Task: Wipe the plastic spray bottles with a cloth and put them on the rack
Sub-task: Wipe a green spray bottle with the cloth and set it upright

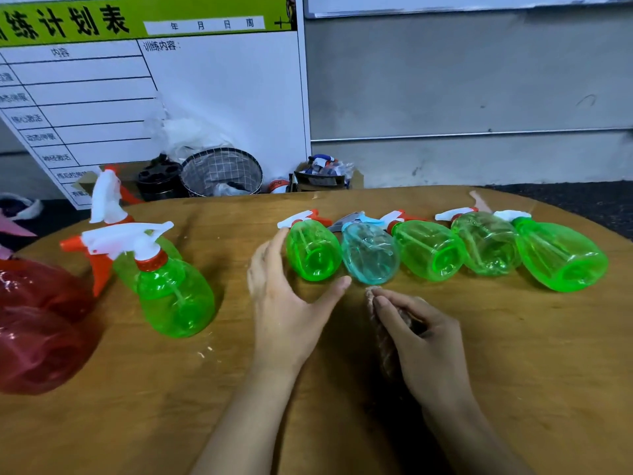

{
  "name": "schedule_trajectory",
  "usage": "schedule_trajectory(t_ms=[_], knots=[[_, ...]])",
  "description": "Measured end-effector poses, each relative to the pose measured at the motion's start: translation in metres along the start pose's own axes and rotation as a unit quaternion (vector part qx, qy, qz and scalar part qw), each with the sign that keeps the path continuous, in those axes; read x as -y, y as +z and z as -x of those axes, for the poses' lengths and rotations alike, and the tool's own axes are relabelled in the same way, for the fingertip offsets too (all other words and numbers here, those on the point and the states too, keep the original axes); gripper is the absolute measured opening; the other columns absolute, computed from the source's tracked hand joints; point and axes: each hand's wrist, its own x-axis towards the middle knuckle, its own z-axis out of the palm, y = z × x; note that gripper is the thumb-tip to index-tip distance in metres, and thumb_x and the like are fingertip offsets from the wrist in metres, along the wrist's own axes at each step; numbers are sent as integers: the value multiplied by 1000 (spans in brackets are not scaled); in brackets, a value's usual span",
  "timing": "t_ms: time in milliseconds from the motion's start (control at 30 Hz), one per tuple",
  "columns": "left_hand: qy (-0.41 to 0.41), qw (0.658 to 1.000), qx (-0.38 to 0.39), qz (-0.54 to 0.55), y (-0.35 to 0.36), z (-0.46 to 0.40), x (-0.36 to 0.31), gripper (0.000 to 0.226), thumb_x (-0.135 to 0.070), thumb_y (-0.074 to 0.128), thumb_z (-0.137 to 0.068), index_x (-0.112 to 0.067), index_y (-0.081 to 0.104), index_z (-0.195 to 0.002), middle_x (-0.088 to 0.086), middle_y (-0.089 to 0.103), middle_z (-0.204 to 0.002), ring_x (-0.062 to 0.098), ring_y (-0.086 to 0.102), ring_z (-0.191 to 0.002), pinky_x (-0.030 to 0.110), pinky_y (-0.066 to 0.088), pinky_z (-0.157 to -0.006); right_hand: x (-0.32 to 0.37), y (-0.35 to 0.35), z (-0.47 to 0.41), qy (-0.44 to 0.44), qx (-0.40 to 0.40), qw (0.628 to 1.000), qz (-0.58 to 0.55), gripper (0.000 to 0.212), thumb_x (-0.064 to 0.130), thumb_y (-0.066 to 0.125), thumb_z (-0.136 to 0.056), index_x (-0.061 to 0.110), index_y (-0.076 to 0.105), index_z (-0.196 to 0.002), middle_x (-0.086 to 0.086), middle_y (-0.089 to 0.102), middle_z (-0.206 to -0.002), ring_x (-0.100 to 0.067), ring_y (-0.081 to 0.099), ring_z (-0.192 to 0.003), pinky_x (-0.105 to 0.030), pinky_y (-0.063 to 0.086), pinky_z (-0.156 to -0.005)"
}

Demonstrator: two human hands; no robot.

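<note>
Left hand (284, 303) spread open beside leftmost lying green spray bottle (313, 250), right hand (421, 341) clutching cloth (383, 341): risk of nudging the touching blue bottle (370, 257) rolling across desk (513, 371).

On the brown wooden table (479, 371) lay 4 translucent green bottles (313, 250) and 1 pale blue bottle (370, 257) — white-and-orange triggers (301, 217); at left, a red bag (37, 323).

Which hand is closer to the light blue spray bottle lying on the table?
Roughly equal. The left hand is spread open, its thumb tip right at the light blue bottle's base. The right hand, gripping the cloth, points its fingertips just below that base.
</note>
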Motion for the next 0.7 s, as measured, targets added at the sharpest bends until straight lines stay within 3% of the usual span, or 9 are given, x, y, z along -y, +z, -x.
schedule_trajectory(t_ms=[100, 167, 333, 500, 600, 700], knots=[[-16, 997, 69, -30, 19, -13, -3, 109, -71, 84, -73, -44, 29, -163, 0, 21, -169, 25, 21, -158, 48, 30, -124, -2, -3, -3, 1, -8, 1000, 1, 17, 15, 73, -95, 24, 83, -105, 13, 79, -101, -2, 73, -100, -14, 54, -85], [-29, 995, 90, -44, 29, -21, -2, 107, -70, 83, -72, -49, 29, -162, 2, 15, -171, 28, 18, -159, 50, 30, -123, -3, -6, -5, -1, -12, 1000, 4, 18, 13, 74, -95, 24, 83, -104, 12, 80, -101, -2, 74, -99, -12, 53, -83], [-36, 996, 63, -57, 30, -31, 7, 90, -54, 92, -71, -43, 46, -148, 2, 33, -157, 29, 41, -145, 50, 44, -118, -6, -7, -2, 2, -13, 1000, 21, 17, 12, 75, -94, 25, 84, -102, 11, 80, -99, -2, 74, -98, -12, 52, -84], [-25, 997, 27, -67, 11, -13, 8, 77, -35, 93, -77, -41, 49, -140, -1, 43, -148, 25, 53, -133, 46, 50, -110, 2, -1, 14, 6, -9, 999, 32, 20, 13, 75, -94, 30, 84, -99, 14, 79, -98, -2, 74, -97, -16, 54, -85], [6, 999, -19, -26, -14, 6, -3, 72, -25, 91, -78, -35, 53, -138, -2, 51, -143, 15, 53, -130, 29, 45, -110, 16, 2, 26, -4, -3, 999, 37, 20, 13, 75, -94, 31, 84, -98, 14, 79, -99, -1, 73, -98, -16, 54, -86], [57, 997, -43, 35, -48, 27, -28, 76, -17, 91, -78, -45, 49, -134, -7, 54, -138, -1, 52, -128, 11, 36, -110, 45, 4, 41, -17, -4, 1000, 12, 21, 10, 73, -95, 29, 84, -95, 15, 80, -96, 1, 73, -97, -11, 52, -83]])
